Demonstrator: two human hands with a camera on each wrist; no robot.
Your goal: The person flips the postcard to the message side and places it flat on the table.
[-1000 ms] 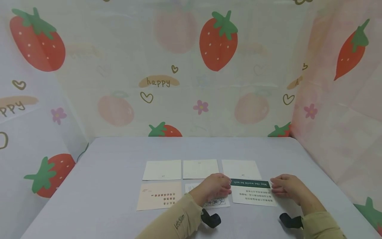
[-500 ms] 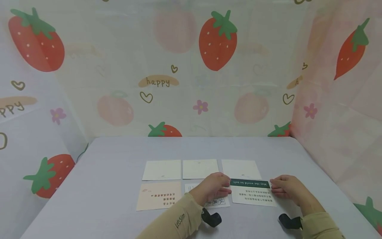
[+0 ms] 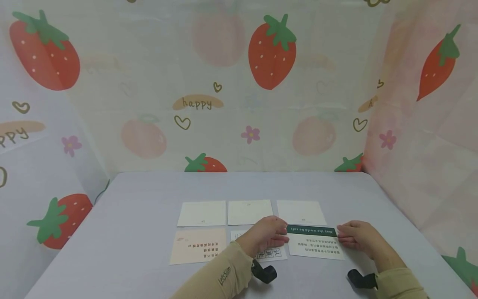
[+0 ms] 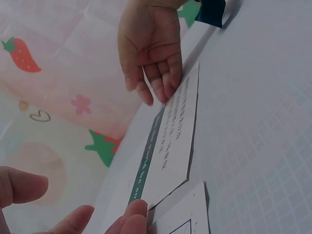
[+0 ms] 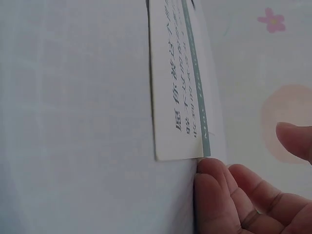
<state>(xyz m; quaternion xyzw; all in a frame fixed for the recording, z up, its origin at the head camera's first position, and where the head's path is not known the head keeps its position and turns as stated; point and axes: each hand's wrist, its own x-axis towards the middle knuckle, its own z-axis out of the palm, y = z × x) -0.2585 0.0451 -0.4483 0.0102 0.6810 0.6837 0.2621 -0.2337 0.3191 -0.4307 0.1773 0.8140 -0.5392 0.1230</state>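
A white card with a dark green band (image 3: 316,246) lies on the table between both hands. My left hand (image 3: 264,235) is at its left edge, fingertips touching or nearly touching it, and covers part of a card with boxed characters (image 3: 274,253). At the opposite edge is my right hand (image 3: 360,237). In the right wrist view its fingertips (image 5: 210,170) rest on the table by the card's corner, the thumb raised well apart. The left wrist view also shows the left thumb (image 4: 24,185) away from its fingers. Neither hand grips anything.
Behind stands a row of three pale cards: left (image 3: 201,214), middle (image 3: 250,211) and right (image 3: 301,212). A peach card with red writing (image 3: 198,245) lies front left. The white table (image 3: 123,232) meets a strawberry-patterned backdrop (image 3: 231,124) at the back and sides.
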